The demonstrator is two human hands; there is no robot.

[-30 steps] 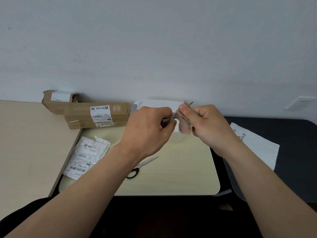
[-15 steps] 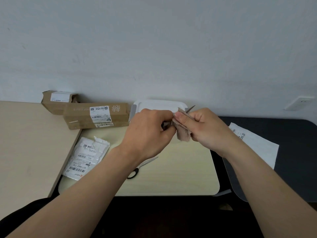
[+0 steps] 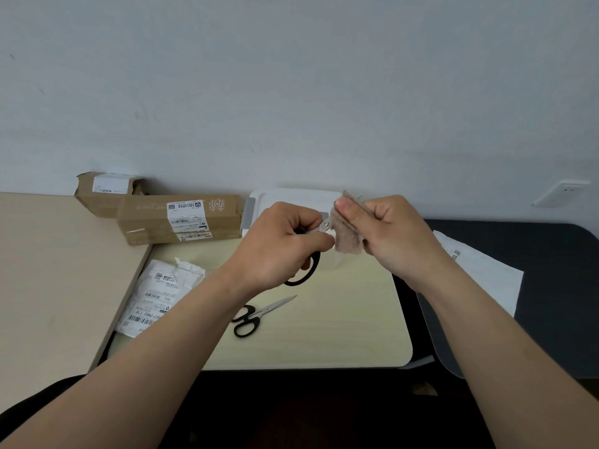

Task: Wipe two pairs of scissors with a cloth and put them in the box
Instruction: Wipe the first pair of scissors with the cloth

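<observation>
You face a plain, evenly lit pale grey wall (image 3: pixel 291 76) with a white socket plate (image 3: pixel 560 193) at its right. Below it, a beige desk (image 3: pixel 48 254) stands left and a black desk (image 3: pixel 534 247) right.

White mailer bag (image 3: pixel 162 293) at eight o'clock, shipping label reading "P902" and "07-P902 170" beside a barcode, cardboard box (image 3: pixel 180 218) at ten o'clock, label with QR code and barcodes, print too small to read
</observation>
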